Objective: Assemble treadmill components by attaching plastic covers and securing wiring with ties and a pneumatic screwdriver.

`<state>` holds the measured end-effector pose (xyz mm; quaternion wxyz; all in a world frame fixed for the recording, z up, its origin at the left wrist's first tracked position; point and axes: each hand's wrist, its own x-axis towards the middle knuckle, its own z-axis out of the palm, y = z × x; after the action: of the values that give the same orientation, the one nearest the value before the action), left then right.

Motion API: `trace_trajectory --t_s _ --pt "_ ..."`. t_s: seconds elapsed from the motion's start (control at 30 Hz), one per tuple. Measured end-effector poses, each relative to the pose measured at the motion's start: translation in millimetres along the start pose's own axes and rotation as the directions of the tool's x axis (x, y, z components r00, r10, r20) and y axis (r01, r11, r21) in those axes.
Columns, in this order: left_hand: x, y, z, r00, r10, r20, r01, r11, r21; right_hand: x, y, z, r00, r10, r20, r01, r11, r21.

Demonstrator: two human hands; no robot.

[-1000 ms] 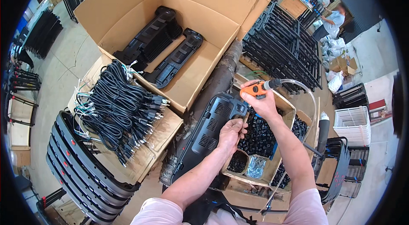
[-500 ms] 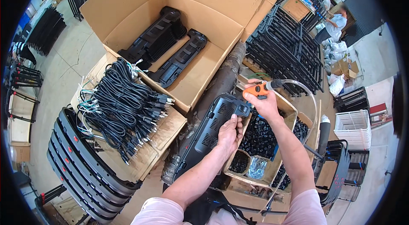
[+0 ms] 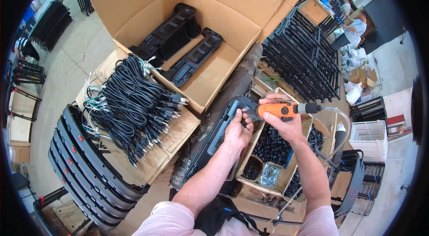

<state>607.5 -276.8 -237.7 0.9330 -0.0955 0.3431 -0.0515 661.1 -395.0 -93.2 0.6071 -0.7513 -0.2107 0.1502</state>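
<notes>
Here the orange pneumatic screwdriver (image 3: 278, 110) lies level, its tip at the upper end of the black plastic housing (image 3: 214, 140), its rear joined to a clear air hose (image 3: 336, 117). The right hand (image 3: 282, 122) is clenched round the orange body from below, thumb on top. The left hand (image 3: 237, 129) rests on the housing just beside the tool tip, fingers curled at the housing's edge; whether they pinch a small part cannot be told. The housing lies tilted across a dark cylindrical roll (image 3: 232, 88), between the large cardboard box (image 3: 232, 3) and a partitioned wooden tray (image 3: 308, 124) of small black parts. One tray compartment holds a clear bag of screws (image 3: 270, 174). Inside the box lie two more black moulded housings (image 3: 178, 44). Left of the box, a bundle of black power cords (image 3: 132, 102) sits on flattened cardboard, with a stack of curved black panels (image 3: 87, 169) beside it. Black metal racks (image 3: 304, 52) stand to the upper right.
</notes>
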Motion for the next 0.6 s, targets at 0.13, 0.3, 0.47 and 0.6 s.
trace_trajectory --t_s 0.13,0.3,0.47,0.6 --pt "-2 10 -10 0.994 -0.012 0.107 0.008 0.999 0.039 1 -4 6 1.000 0.013 0.019 -0.012 0.999 -0.030" --pt "-3 18 -8 0.999 0.035 0.041 -0.039 0.996 0.086 4 -1 25 1.000 -0.014 0.017 0.014 1.000 -0.020" --pt "-23 6 -1 0.998 0.060 0.022 -0.062 0.991 0.117 16 17 37 1.000 -0.017 -0.016 0.016 1.000 -0.012" --pt "-44 -3 -20 0.998 -0.059 0.012 0.057 0.992 0.113 28 34 49 1.000 -0.030 0.009 0.030 1.000 0.005"
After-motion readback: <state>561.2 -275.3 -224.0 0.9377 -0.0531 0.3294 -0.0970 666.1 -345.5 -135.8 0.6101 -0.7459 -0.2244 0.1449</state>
